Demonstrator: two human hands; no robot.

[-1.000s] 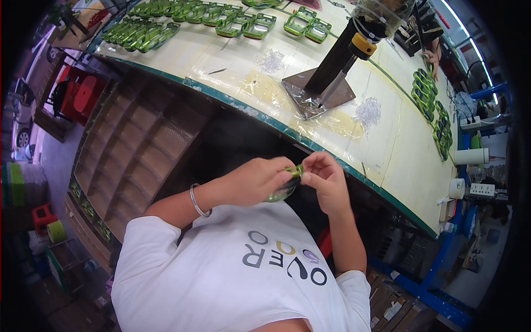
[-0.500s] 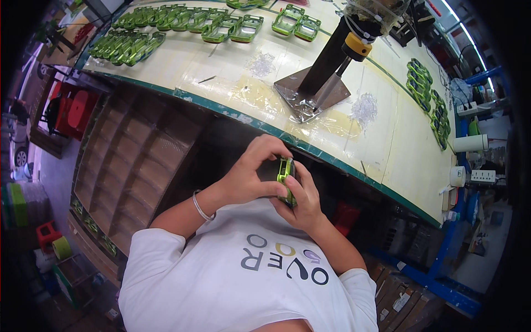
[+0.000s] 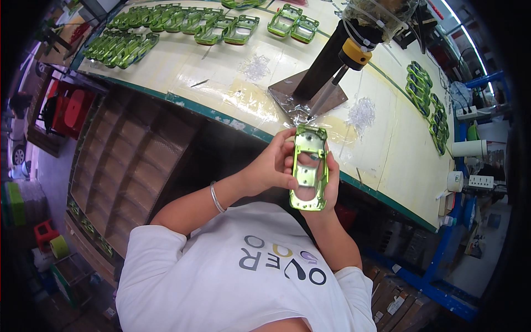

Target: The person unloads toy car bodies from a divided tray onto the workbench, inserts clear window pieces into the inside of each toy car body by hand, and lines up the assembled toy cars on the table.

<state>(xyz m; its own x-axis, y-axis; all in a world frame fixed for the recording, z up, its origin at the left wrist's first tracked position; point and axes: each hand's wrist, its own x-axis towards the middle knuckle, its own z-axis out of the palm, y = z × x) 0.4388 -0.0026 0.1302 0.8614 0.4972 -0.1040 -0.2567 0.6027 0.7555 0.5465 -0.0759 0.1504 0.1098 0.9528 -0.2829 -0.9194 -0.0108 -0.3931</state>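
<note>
Over the bench's near edge I hold a shiny green toy car shell (image 3: 306, 176). It stands lengthwise, with its hollow inside and window openings toward me. My left hand (image 3: 276, 167) grips its left side, thumb near the middle and fingers partly behind it. Along the right side, my right hand (image 3: 332, 187) is closed round the shell, and most of its fingers are hidden behind it. Just beyond the shell is the brown base plate (image 3: 332, 98) of a dark upright stand, with a yellow-collared spindle tool (image 3: 354, 53) leaning down toward the plate.
Rows of similar green car shells (image 3: 241, 29) lie along the bench's far left, and more shells (image 3: 418, 88) at its right. Clear plastic scraps (image 3: 361, 113) lie beside the stand. A brown compartment tray (image 3: 119, 149) is at my left. Power sockets (image 3: 480, 181) are at the right.
The shell has moved up and away from my body, toward the bench edge. It has turned from edge-on to show its hollow inside, and both hands have shifted along with it.
</note>
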